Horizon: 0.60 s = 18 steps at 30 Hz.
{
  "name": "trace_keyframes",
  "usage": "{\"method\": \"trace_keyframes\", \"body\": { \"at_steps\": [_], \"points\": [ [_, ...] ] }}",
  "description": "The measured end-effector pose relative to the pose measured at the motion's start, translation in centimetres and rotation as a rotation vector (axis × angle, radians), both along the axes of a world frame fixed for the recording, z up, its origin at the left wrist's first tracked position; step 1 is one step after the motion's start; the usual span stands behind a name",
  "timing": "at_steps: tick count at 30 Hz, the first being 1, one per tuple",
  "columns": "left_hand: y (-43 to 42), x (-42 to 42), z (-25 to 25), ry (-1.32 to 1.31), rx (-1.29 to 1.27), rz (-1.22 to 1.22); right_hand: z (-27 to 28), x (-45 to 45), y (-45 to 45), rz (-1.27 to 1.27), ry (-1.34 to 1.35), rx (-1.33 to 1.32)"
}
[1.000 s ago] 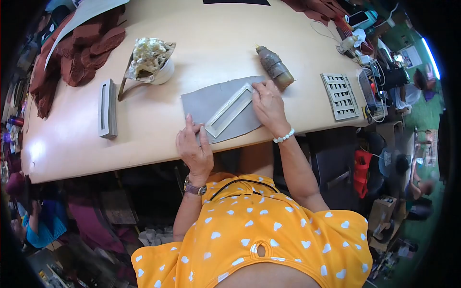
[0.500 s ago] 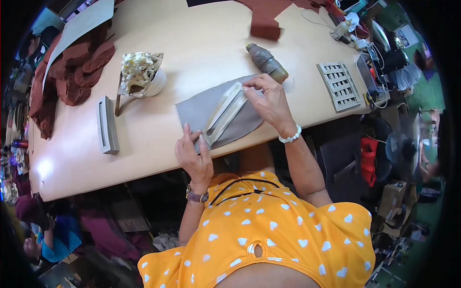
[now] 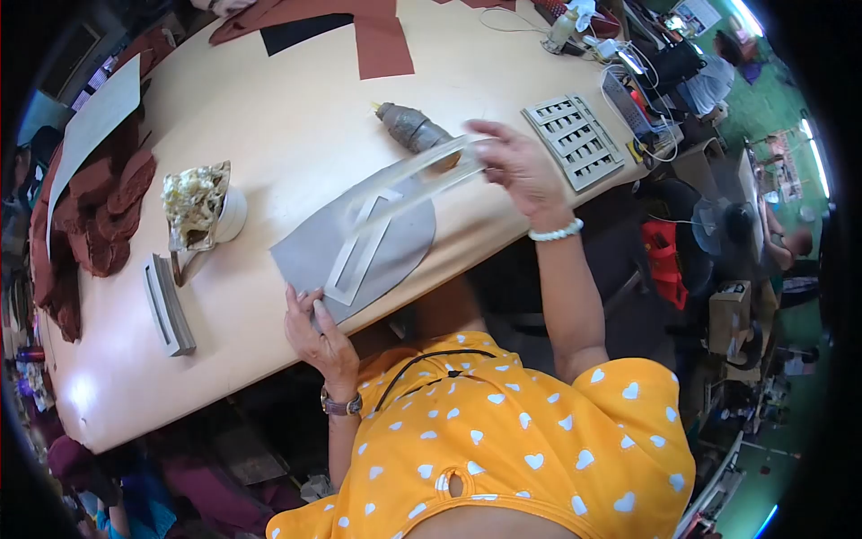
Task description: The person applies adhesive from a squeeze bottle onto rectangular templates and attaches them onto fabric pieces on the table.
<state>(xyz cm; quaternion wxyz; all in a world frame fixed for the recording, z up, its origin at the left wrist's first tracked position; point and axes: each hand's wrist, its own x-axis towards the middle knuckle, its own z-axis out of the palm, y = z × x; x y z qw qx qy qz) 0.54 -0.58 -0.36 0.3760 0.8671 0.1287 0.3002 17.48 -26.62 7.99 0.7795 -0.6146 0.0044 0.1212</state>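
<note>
A grey sheet (image 3: 404, 242) lies near the table's front edge, with a thin pale rectangular frame (image 3: 339, 269) flat on it. My left hand (image 3: 325, 346) rests at the sheet's near left corner, fingers apart, fingertips beside the frame's lower end. My right hand (image 3: 525, 171) pinches one end of a translucent rectangular frame (image 3: 409, 184), which is raised over the sheet and blurred. Behind it lies a brown wrapped bottle (image 3: 413, 128) with a yellow tip.
A white cup (image 3: 232, 216) with a crusted holder and a stack of slotted strips (image 3: 168, 310) stand left. Reddish-brown pieces (image 3: 94, 225) lie far left. Slotted grey panels (image 3: 575, 142) and a wire basket (image 3: 628, 103) are at the right.
My right hand has lifted the translucent frame off the sheet, revealing the pale frame beneath. My left hand remains at the sheet's corner. The view has shifted, moving the table items leftward.
</note>
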Motion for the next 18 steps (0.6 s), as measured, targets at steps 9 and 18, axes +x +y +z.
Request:
{"method": "trace_keyframes", "body": {
  "at_steps": [9,18],
  "points": [
    [-0.1,0.1,-0.1,0.0,0.061,0.015,-4.6,-1.1,-16.9,-0.852,-0.197,0.12],
    [-0.2,0.0,-0.3,0.005,0.072,0.018,-7.3,-0.9,-19.5,-0.9,-0.098,-0.004]
  ]
}}
